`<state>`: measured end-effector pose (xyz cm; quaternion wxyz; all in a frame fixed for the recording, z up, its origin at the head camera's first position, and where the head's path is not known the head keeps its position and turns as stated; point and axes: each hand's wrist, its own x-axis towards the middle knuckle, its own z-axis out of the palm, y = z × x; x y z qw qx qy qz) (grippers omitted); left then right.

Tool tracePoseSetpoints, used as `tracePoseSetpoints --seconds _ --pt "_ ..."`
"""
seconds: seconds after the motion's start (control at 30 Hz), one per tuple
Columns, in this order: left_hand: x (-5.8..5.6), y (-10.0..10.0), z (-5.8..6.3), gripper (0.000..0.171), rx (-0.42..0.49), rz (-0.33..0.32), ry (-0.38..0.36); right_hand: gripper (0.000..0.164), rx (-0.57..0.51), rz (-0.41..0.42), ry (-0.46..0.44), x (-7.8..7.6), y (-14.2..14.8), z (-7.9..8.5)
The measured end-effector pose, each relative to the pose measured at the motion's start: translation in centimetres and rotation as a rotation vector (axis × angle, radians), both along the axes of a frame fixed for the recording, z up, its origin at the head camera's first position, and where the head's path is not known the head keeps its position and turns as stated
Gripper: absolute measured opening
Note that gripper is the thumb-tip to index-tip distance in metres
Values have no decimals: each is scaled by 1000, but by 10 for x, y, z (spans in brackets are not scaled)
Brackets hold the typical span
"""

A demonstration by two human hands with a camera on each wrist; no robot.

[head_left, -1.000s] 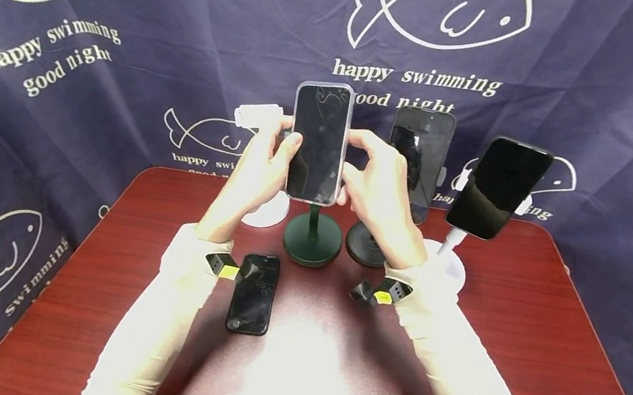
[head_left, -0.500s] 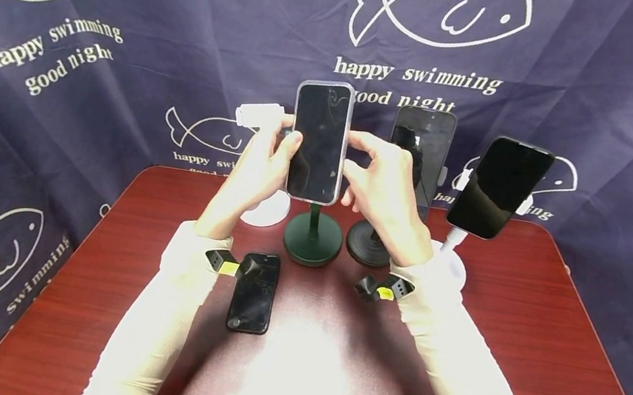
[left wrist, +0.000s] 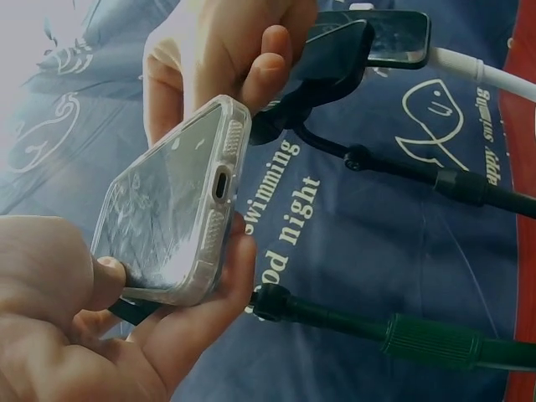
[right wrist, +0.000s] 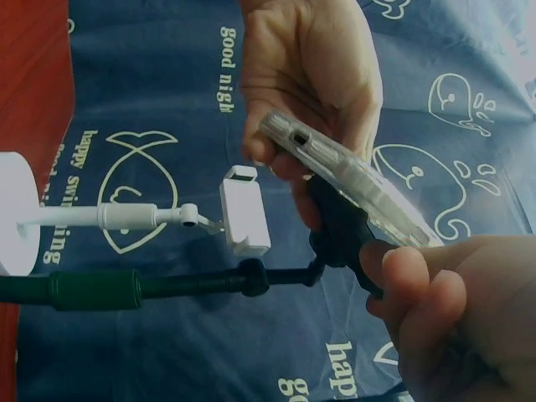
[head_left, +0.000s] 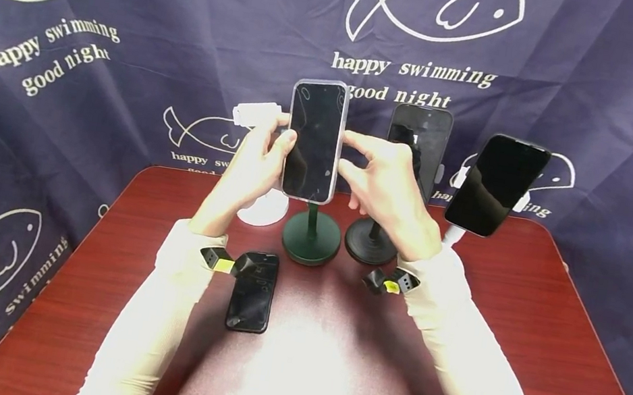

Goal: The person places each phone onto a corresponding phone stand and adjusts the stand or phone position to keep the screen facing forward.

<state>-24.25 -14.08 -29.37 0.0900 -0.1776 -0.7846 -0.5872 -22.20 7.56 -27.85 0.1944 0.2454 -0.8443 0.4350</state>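
A phone in a clear case point(head_left: 314, 139) stands upright in front of the head of the green phone stand point(head_left: 311, 238). My left hand point(head_left: 256, 165) holds its left side, thumb on the front edge and fingers behind, as the left wrist view shows. At the opposite side is my right hand point(head_left: 386, 181), index finger and thumb at the phone's right edge. In the right wrist view, the fingers of that hand pinch the end of the dark holder clamp point(right wrist: 339, 222) behind the phone. Much of the clamp is hidden by the phone.
A white stand point(head_left: 258, 115) with a bare holder is behind my left hand. To the right, a black stand point(head_left: 370, 241) bears a phone point(head_left: 430, 136), and a white stand bears another phone point(head_left: 496, 187). A black phone point(head_left: 251, 294) lies on the red table point(head_left: 519, 323).
My right hand has shifted slightly right and its lower fingers have drawn away from the phone's lower right edge. My left hand keeps its hold, and the phone stays at the green stand.
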Motion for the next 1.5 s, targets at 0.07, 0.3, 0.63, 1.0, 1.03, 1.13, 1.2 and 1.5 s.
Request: tracePoseSetpoints --seconds 0.07,0.3,0.63,1.0,1.03,1.13,1.2,1.5 --pt "0 -1 1 33 7 -10 -15 40 20 16 39 -1 2 0" --pt "0 -3 2 33 -28 -2 -12 30 150 8 298 -5 6 1" --pt "1 2 7 34 -37 11 -51 28 236 8 410 -10 12 5" --pt "-1 5 11 32 -146 117 -6 23 225 6 361 -14 14 8" --pt "-1 5 11 32 -145 118 -6 23 227 4 356 -14 14 8" --pt "0 5 12 31 -147 128 -16 23 238 1 340 -13 14 10" --pt "-1 6 13 31 -151 133 -24 24 247 -7 334 -12 15 11" --pt "1 7 14 31 -164 143 -28 22 256 -14 351 -9 16 11"
